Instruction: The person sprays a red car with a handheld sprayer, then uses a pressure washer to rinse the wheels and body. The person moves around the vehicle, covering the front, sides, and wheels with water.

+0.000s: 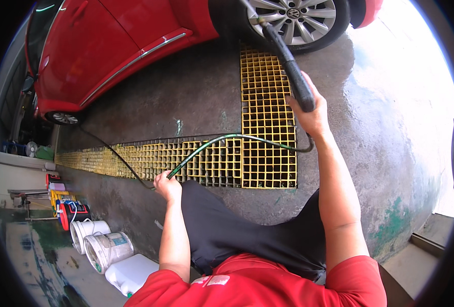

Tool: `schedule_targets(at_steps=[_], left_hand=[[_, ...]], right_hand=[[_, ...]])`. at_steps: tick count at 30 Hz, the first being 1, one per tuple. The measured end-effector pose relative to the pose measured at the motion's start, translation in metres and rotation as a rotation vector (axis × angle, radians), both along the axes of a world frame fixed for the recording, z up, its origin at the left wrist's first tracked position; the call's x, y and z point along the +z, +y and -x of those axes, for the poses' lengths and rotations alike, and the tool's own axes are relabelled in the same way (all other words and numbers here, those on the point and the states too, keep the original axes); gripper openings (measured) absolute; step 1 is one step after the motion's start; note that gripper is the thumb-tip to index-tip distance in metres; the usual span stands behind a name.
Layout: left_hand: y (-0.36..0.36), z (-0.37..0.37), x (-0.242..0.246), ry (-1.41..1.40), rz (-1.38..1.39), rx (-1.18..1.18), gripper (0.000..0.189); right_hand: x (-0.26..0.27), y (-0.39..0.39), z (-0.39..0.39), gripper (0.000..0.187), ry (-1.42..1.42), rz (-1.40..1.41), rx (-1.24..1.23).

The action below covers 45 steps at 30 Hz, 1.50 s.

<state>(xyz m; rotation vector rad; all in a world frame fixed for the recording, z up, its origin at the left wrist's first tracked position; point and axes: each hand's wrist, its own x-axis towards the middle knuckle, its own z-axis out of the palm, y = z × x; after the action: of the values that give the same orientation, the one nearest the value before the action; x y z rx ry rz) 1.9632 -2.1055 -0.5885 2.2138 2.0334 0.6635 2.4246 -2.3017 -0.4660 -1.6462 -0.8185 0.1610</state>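
Note:
My right hand (312,109) grips the black handle of a pressure washer spray gun (294,69). Its lance points up at the silver alloy wheel (292,14) of a red Volkswagen car (135,38), and a pale streak shows at the nozzle end. From beneath that hand a green-black hose (211,142) loops across to my left hand (168,185), whose fingers are closed around it. Beyond the left hand the hose runs on over the floor towards the car's other wheel (65,118). The trigger is hidden behind my right hand.
Yellow floor grating (269,115) forms an L in the wet concrete floor (165,96). On the left stand white buckets (108,251), a white plastic jug (133,272) and a black-and-red container (73,215). A low ledge (411,264) lies at lower right.

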Motion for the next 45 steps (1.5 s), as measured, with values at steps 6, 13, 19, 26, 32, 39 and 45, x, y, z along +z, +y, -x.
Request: schedule_targets(at_steps=[6,13,19,26,32,39,45], left_hand=[[-0.006,-0.009,0.003,0.038,0.018,-0.026,0.010],[-0.003,-0.004,0.001,0.024,0.055,0.007,0.008],[0.001,-0.008,-0.003,0.014,0.087,0.024,0.008],[0.004,-0.002,-0.006,-0.032,0.073,-0.013,0.009],[0.002,0.005,-0.005,0.044,0.079,0.020,0.008],[0.004,0.004,-0.005,0.034,0.059,0.032,0.007],[0.006,-0.001,-0.005,0.008,0.088,0.070,0.006]], right_hand=[[-0.024,0.010,0.001,0.075,0.030,0.276,0.078],[-0.031,0.027,0.002,0.076,0.036,0.256,0.070],[-0.039,0.031,-0.004,0.073,-0.011,0.225,0.066],[-0.043,0.030,0.000,0.073,0.038,0.240,0.064],[-0.042,0.032,0.021,0.072,0.039,0.288,0.075],[-0.028,0.028,0.028,0.071,0.018,0.208,-0.006],[0.008,0.007,0.000,0.074,-0.103,-0.087,-0.129]])
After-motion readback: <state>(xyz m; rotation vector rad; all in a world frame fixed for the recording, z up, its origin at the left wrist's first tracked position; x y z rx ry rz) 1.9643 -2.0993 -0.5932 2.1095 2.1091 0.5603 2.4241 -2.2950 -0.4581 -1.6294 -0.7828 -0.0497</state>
